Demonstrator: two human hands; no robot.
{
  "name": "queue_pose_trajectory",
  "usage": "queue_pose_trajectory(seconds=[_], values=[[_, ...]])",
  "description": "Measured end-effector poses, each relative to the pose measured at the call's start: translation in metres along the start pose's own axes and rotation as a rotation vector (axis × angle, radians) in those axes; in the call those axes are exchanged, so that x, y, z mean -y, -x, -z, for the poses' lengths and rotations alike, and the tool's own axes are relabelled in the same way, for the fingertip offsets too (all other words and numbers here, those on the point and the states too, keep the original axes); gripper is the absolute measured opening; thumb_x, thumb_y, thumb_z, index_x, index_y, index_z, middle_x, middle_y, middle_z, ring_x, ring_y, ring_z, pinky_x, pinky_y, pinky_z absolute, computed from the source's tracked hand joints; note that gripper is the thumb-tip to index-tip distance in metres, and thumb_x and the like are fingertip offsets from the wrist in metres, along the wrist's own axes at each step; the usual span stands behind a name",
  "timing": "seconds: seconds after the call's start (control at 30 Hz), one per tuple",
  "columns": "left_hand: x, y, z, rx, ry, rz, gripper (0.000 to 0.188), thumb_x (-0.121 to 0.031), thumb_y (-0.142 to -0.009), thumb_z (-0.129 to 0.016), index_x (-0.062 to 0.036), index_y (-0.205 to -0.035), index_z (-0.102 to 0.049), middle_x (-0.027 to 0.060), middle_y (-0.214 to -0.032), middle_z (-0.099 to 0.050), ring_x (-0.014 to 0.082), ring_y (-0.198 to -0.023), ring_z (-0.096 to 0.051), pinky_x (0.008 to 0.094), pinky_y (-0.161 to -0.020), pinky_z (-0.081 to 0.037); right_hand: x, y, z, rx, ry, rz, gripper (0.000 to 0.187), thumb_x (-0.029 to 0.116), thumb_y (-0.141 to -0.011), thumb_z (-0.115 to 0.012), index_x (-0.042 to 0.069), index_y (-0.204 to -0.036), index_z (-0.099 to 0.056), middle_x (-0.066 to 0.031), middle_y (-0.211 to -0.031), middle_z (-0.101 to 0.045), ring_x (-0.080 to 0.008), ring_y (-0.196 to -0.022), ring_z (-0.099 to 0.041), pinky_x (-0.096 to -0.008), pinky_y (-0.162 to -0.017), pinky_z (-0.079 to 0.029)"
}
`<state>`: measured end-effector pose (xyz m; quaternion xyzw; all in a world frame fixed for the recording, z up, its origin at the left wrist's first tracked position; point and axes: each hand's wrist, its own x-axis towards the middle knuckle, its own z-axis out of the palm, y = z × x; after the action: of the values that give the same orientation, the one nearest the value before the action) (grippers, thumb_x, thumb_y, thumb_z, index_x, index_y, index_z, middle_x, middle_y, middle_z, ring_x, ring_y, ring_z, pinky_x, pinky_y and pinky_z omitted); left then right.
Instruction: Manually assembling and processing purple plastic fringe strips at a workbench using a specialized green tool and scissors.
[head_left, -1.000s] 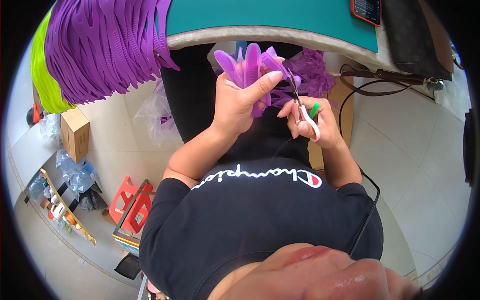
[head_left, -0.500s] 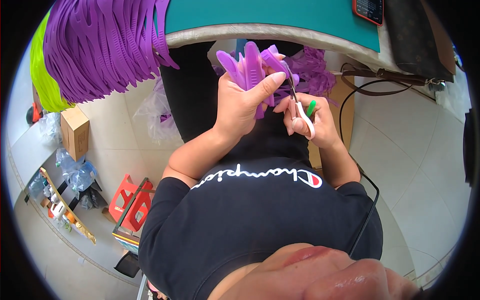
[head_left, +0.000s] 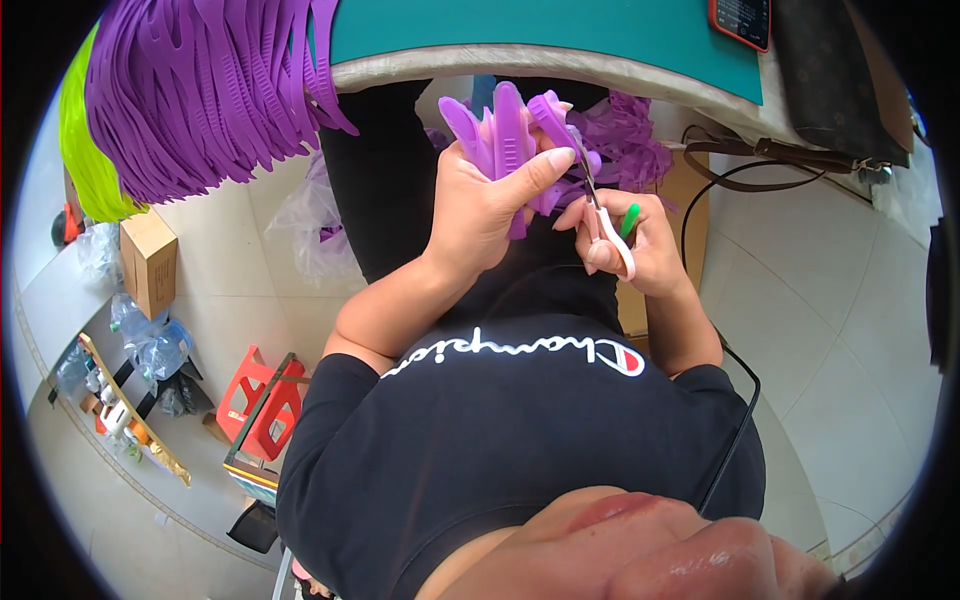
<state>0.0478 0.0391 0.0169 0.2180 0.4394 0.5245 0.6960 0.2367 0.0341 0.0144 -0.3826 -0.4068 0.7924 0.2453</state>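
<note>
My left hand [head_left: 468,215] is closed around several purple rubber straps [head_left: 510,140], their rounded, ribbed ends fanned out above the fingers. Its thumb presses across them, pointing right. In my right hand [head_left: 652,240] is a pair of scissors [head_left: 620,252] with pale pink-white handles, fingers and thumb at the loops. The blades reach up to the rightmost strap in my left hand, beside the thumb tip. A small green rod-like piece [head_left: 630,220] sticks out by the right fingers; what it belongs to is hidden.
Many purple straps [head_left: 210,100] and lime-green ones [head_left: 80,150] hang over the left table edge. A teal mat [head_left: 540,25] and phone [head_left: 742,22] lie on top. Purple scraps [head_left: 625,140] sit below; a black cable [head_left: 752,395] runs at right. A red stool [head_left: 262,410] stands left.
Both hands and the straps have shifted very slightly right. The scissors' handles have moved a little right and down, with the blades still at the rightmost strap.
</note>
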Motion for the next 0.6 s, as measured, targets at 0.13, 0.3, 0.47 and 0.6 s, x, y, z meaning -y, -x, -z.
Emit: queue_pose_trajectory(seconds=[0.13,0.3,0.47,0.6], values=[[0.0001,-0.0002,0.0027,0.015,-0.021,0.02,0.045,-0.006,-0.08,-0.073,0.0021,-0.121,-0.056,0.0065,-0.102,-0.062,0.0127,-0.092,-0.059,0.0273,-0.085,-0.046,0.0005,0.0006,0.0001,0.0,-0.007,-0.011,0.034,0.017,-0.074,-0.077,-0.004,-0.098,-0.063,-0.0017,-0.069,-0.061,-0.006,-0.059,-0.055,-0.0196,-0.054,-0.043],[0.0016,-0.0003,0.0031,0.0,-0.06,0.018,0.045,-0.006,-0.08,-0.073,0.0027,-0.121,-0.056,0.0067,-0.101,-0.062,0.013,-0.091,-0.059,0.0279,-0.085,-0.047,0.002,0.002,0.0017,0.007,0.015,-0.028,0.031,0.012,-0.074,-0.077,-0.003,-0.099,-0.064,-0.0016,-0.07,-0.063,-0.0054,-0.06,-0.056,-0.0189,-0.054,-0.043],[0.0023,-0.0006,0.0009,-0.005,-0.067,0.01,0.046,-0.006,-0.08,-0.073,0.003,-0.121,-0.055,0.0072,-0.101,-0.061,0.0135,-0.091,-0.06,0.0283,-0.084,-0.047,0.0028,0.0035,0.0004,-0.013,0.036,-0.035,0.029,0.009,-0.074,-0.076,-0.002,-0.098,-0.065,-0.0014,-0.07,-0.063,-0.0053,-0.059,-0.056,-0.0187,-0.054,-0.043],[0.0036,-0.0016,-0.0012,0.017,-0.047,-0.062,0.038,-0.012,-0.082,-0.073,0.0014,-0.115,-0.06,0.0006,-0.077,-0.061,0.0046,-0.054,-0.052,0.0183,-0.044,-0.035,0.0041,0.0041,0.0015,-0.02,0.053,-0.064,0.027,0.009,-0.073,-0.076,-0.002,-0.096,-0.066,-0.0018,-0.069,-0.063,-0.0056,-0.058,-0.056,-0.0192,-0.052,-0.043]])
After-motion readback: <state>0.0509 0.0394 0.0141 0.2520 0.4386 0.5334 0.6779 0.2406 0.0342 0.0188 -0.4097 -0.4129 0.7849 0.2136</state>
